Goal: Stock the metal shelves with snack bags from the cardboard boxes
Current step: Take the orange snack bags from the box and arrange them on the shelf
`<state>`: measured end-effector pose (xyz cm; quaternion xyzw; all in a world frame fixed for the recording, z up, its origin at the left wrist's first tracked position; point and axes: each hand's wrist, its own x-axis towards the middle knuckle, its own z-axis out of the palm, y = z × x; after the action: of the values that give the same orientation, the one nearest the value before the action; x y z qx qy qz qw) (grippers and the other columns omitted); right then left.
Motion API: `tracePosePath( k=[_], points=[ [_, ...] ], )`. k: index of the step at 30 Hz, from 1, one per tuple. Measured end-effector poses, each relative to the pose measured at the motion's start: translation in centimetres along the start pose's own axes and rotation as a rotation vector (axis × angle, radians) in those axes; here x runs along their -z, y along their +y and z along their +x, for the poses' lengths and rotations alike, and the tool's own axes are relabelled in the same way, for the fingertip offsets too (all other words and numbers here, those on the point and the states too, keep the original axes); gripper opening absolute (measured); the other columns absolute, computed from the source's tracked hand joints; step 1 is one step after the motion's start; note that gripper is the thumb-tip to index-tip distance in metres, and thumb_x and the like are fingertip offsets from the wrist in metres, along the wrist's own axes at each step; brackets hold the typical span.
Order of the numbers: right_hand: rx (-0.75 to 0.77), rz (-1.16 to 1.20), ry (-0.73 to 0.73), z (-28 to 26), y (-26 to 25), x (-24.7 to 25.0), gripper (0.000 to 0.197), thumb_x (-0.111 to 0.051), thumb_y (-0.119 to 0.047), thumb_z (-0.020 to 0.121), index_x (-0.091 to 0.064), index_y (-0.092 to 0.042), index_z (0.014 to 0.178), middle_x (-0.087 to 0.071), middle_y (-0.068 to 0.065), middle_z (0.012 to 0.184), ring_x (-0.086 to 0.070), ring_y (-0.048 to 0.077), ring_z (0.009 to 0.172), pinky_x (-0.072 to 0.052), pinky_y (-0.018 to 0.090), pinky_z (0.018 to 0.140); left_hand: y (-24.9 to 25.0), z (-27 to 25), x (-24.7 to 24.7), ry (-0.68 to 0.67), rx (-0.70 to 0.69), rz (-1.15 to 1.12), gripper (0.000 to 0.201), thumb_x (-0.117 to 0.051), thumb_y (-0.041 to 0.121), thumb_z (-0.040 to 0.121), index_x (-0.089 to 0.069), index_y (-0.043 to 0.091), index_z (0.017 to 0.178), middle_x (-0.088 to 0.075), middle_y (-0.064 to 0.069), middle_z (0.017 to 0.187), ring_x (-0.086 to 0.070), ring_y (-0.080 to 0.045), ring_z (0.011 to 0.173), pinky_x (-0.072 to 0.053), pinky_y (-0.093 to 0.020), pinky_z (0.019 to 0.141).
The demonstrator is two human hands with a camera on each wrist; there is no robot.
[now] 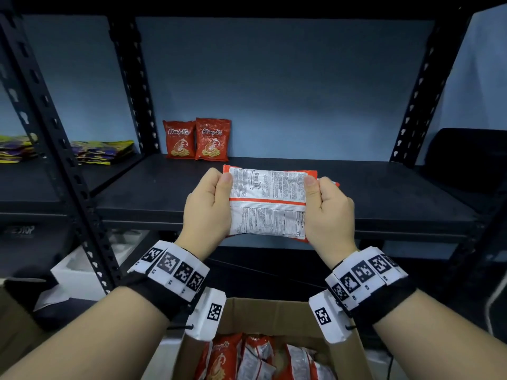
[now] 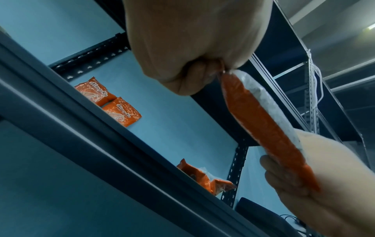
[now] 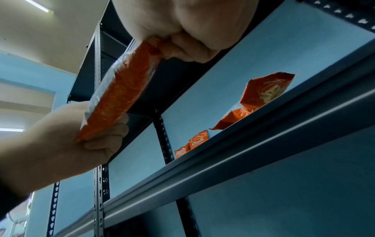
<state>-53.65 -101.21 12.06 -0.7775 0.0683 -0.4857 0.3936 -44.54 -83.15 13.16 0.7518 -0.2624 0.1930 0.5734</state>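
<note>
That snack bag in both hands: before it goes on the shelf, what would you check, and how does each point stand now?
1. Left hand grips the snack bag: ok.
2. Right hand grips its other side: ok.
3. Printed front facing outward like the two standing bags: not ok, the back faces the person.
4. Free shelf space beside them: ok.
5. Bag sealed and undamaged: cannot tell.
6. More bags in the box: ok.
</note>
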Motion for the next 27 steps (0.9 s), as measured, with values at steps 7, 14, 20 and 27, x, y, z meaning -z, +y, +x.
tracePosePath(
  k=[7,14,20,27],
  points=[
    [-0.121,0.022,-0.032,0.5,0.1,0.0,0.051,-0.048,-0.035,0.108,-0.042,-0.011,0.064,-0.046,-0.001,0.057,-0.043,0.004,0.052,-0.033,0.017,0.048,-0.1,-0.2,0.2,0.007,-0.041,0.018,0.035,-0.046,0.031,0.108,-0.048,0.008,0.082,-0.050,0.005,0.065,-0.045,-0.005,0.059,-0.036,-0.019,0.055],
    [-0.147,0.085,-0.204,2.2,-0.9,1.2,0.052,-0.051,-0.038,0.107,-0.050,0.006,0.078,-0.059,0.022,0.077,-0.050,0.019,0.063,-0.042,0.033,0.058,-0.7,0.9,0.8,-0.030,0.093,-0.029,0.041,-0.051,0.037,0.105,-0.046,0.009,0.077,-0.053,-0.007,0.067,-0.048,-0.011,0.062,-0.045,-0.038,0.062],
    [-0.301,0.277,-0.307,3.5,-2.1,2.1,0.035,-0.055,-0.028,0.106,-0.059,0.005,0.093,-0.067,0.009,0.067,-0.057,0.025,0.051,-0.045,0.030,0.048,0.7,0.1,1.3,-0.022,-0.048,0.006,0.024,-0.074,0.037,0.089,-0.054,0.024,0.094,-0.062,0.002,0.086,-0.058,-0.006,0.076,-0.046,-0.020,0.072],
    [-0.467,0.474,-0.354,2.9,-3.9,1.8,0.020,-0.054,-0.019,0.105,-0.059,-0.003,0.095,-0.070,0.013,0.067,-0.061,0.020,0.048,-0.039,0.023,0.039,2.2,-2.0,0.2,-0.353,-0.521,0.245,0.057,-0.077,0.061,0.078,-0.059,0.019,0.114,-0.053,0.006,0.110,-0.055,-0.014,0.104,-0.048,-0.031,0.090]
  ],
)
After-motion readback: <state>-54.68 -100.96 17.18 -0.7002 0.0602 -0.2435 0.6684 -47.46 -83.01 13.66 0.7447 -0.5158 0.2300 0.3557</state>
